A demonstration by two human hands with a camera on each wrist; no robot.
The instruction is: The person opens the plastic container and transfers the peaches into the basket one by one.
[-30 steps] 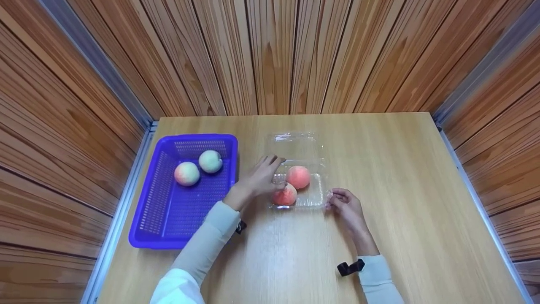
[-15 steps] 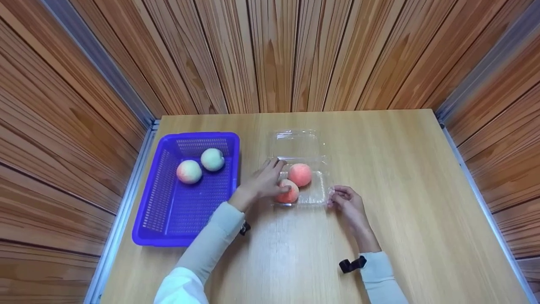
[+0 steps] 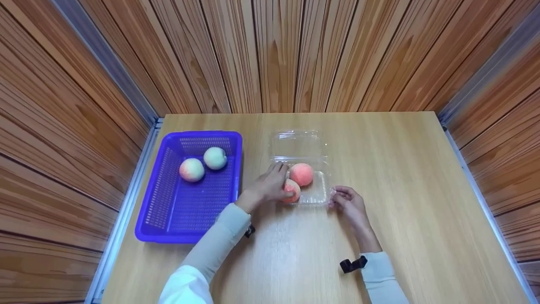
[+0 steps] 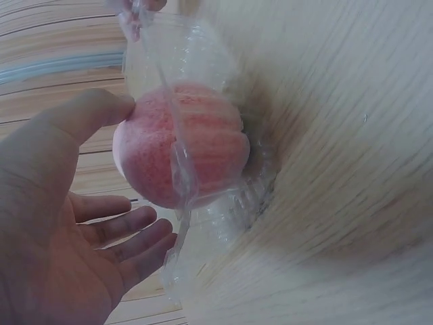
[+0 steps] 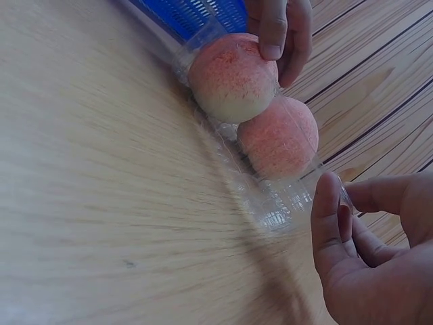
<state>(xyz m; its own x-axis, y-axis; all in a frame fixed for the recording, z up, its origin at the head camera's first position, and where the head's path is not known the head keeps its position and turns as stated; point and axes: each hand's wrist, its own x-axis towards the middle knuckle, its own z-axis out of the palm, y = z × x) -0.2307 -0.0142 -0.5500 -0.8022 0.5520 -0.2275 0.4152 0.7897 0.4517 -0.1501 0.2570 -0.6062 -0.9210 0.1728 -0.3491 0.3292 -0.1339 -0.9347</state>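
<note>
A clear plastic clamshell container [image 3: 317,195] lies with its lid laid back on the table. Inside its base are two pink peaches, a nearer peach [image 3: 293,188] at the left and a farther peach [image 3: 302,174] touching it. My left hand [image 3: 266,184] is at the left side; its thumb touches the nearer peach, as the left wrist view shows, while its other fingers extend loosely beside the container rim. My right hand [image 5: 369,237] pinches the container's right front edge between thumb and fingers.
Left of the container stands a purple plastic basket [image 3: 145,200] with a pale peach [image 3: 192,169] and another pale peach [image 3: 215,158] in it. Wood-plank walls [image 3: 278,55] enclose the wooden table [image 3: 405,177] at the back and sides.
My left hand has shifted slightly right and its fingers have drawn closer together beside the nearer peach. My right hand keeps its pinch on the container edge. The head view has drifted slightly.
</note>
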